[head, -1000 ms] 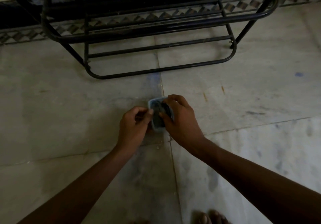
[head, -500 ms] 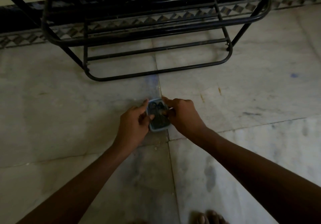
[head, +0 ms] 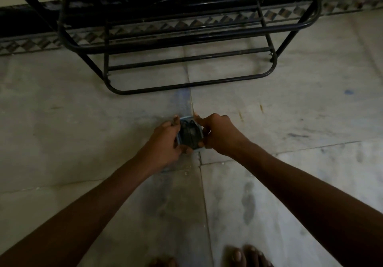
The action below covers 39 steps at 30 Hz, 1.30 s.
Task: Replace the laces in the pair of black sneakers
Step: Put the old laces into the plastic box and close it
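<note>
Clear plastic with a bluish rim: a small box [head: 186, 118] sits low over the pale stone floor [head: 83, 126], caught between the person's two hands. I cannot tell whether it rests on the slab or is held just above it. Through the plastic show dark, cord-like coils, which look like laces [head: 189, 134], bunched inside.

The left hand [head: 165, 142] wraps the box's left side, fingers curled along that edge and the thumb hooked at the near corner. The right hand [head: 221, 134] grips the opposite side, its forefinger stretched to the far right corner and its thumb pressing at the near edge. Both hands touch the box, so only its middle and a strip of rim show between them. Both forearms reach out from the bottom corners and meet at the box, which lies right on the joint where the floor slabs come together.

Beyond the hands, well apart from them, stands a black tubular metal rack [head: 186, 85], its lowest bar on the floor, with a patterned tile border [head: 186, 23] along the wall behind. Bare toes [head: 244, 255] show at the near edge, well apart from the box.
</note>
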{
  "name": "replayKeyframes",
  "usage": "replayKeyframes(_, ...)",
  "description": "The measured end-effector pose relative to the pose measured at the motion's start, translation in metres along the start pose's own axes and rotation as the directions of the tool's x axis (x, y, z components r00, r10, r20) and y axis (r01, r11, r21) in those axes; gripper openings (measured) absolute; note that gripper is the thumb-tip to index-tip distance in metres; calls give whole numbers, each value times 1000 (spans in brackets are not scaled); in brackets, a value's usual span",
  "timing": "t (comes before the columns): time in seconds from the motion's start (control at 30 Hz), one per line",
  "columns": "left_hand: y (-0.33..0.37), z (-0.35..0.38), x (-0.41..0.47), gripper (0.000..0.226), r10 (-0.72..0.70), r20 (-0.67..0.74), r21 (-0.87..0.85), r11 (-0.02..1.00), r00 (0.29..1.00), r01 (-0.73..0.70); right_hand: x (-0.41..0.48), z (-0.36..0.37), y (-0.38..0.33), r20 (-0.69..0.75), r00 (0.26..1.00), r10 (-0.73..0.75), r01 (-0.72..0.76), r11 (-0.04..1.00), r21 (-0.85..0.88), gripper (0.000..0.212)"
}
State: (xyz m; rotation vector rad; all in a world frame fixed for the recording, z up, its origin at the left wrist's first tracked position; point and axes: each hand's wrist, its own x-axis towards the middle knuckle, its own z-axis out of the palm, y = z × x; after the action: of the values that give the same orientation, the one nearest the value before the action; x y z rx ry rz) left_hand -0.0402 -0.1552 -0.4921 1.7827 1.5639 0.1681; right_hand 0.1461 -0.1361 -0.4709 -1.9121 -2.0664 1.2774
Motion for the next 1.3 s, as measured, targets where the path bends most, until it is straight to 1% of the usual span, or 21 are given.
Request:
replayKeyframes(0.17, 4, -5, -2, 92, 13, 100, -113, 994, 995, -1, 2, 1, -6, -7, 999, 42, -42, 998, -38, 48)
replayKeyframes(0.27, 7, -3, -9, 98, -3, 114, -72, 997, 993, 11, 0, -1, -9, -14, 998, 58, -58, 997, -57, 50)
replayKeyframes(0.3, 7, -2, -10, 99, -9, 112, -68, 998, 994, 16, -1, -1, -8, -8, 998, 65, -66, 997, -44, 54)
replayKeyframes(0.4, 6, -2, -12, 102, -1, 39, -54, 999, 999, 3, -5, -2, -7, -3, 997, 72, -72, 996, 51, 73)
replayKeyframes(0.47, 6, -4, -14, 107, -5, -33, -51, 999, 999, 4, -13, -1, -5, -39, 999, 32, -30, 998, 54, 78)
replayKeyframes(0.53, 7, -3, -20, 105, 48, -74, -74, 996, 996, -54, -29, 0, -5, -90, 996, -19, 23, 999, 44, 78)
replayKeyframes(0.6, 13, -7, -25, 96, 145, -125, -56, 987, 982, -152, -45, -2, -4, -160, 987, -32, 45, 996, 79, 73)
replayKeyframes(0.67, 24, -15, -31, 92, 206, -153, -114, 968, 967, -225, -61, -14, -2, -229, 973, -30, 58, 991, 117, 66)
replayKeyframes(0.73, 41, -25, -35, 93, 261, -208, -162, 941, 943, -297, -76, -28, -3, -331, 943, -35, 89, 985, 149, 55)
replayKeyframes(0.83, 74, -44, -35, 91, 349, -300, -217, 881, 888, -420, -94, -52, -11, -514, 855, -69, 189, 964, 186, 43)
replayKeyframes(0.93, 106, -65, -28, 81, 377, -357, -230, 851, 855, -471, -104, -79, -20, -650, 758, -55, 271, 933, 237, 42)
replayKeyframes(1.03, 140, -86, -16, 77, 403, -380, -227, 832, 832, -507, -103, -108, -27, -723, 690, -29, 317, 910, 266, 42)
replayKeyframes(1.13, 167, -106, 3, 76, 458, -405, -175, 811, 792, -558, -89, -137, -35, -750, 658, -66, 369, 896, 245, 43)
replayKeyframes(1.2, 179, -118, 21, 70, 465, -427, -135, 815, 776, -563, -75, -154, -37, -736, 671, -89, 385, 890, 243, 45)
replayKeyframes(1.3, 192, -129, 57, 65, 451, -441, -102, 834, 776, -542, -50, -177, -34, -705, 700, -118, 405, 878, 255, 44)
